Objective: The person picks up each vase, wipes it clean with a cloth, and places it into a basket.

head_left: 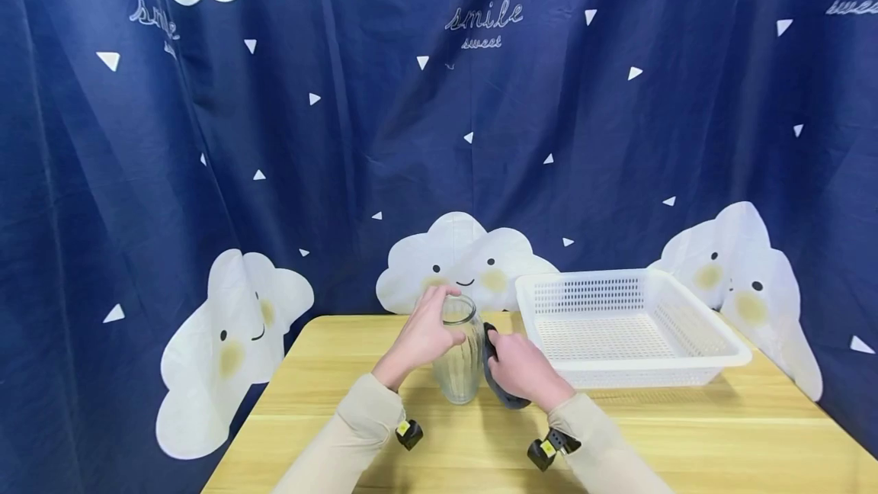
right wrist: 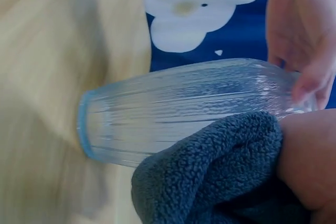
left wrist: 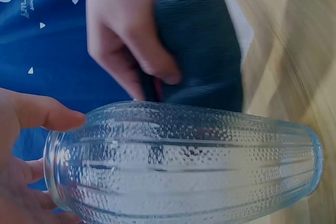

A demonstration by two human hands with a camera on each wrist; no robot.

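A clear ribbed glass vase (head_left: 458,360) stands upright on the wooden table. My left hand (head_left: 427,328) grips it near the top, with thumb and fingers around the neck, as the left wrist view also shows. In my right hand (head_left: 520,367) is a dark grey-blue cloth (right wrist: 210,166), folded over and fuzzy like a towel. The right thumb presses on the cloth (left wrist: 202,51) in the left wrist view. Cloth and right hand are close against the vase's right side, overlapping it in the right wrist view. The fingers under the cloth are partly hidden.
To the right, a white perforated plastic basket (head_left: 631,364) sits on the wooden table (head_left: 329,395). Behind the table's back edge hangs a dark blue curtain (head_left: 384,136) with clouds and small triangles. Each wrist wears a small black camera.
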